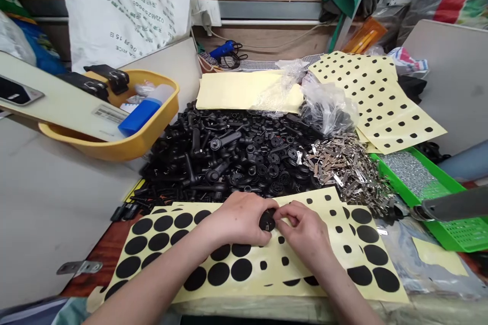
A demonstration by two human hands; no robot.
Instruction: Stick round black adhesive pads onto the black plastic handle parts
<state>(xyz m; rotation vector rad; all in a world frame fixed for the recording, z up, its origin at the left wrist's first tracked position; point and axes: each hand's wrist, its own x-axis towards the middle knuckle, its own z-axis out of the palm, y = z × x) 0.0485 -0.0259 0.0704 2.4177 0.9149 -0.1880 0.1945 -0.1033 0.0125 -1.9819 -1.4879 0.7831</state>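
Observation:
My left hand (pixel 244 217) is wrapped round a small round black part (pixel 267 220), its thumb and fingers on either side. Right beside it, my right hand (pixel 303 223) has its thumb and index finger pinched at the part's right edge; anything between those fingertips is too small to make out. Both hands are over yellow sheets. One sheet (pixel 274 259) carries small black dots, and beneath it lie sheets with large black circles (pixel 218 274). Behind the hands is a heap of black plastic parts (pixel 229 157).
Small metal pieces (pixel 343 162) are piled right of the heap, beside a green tray (pixel 453 228) of tiny silvery parts. A yellow basket (pixel 152 132) hangs at the left. Dotted sheets (pixel 400 111) and a clear plastic bag (pixel 328 106) lie at the back right.

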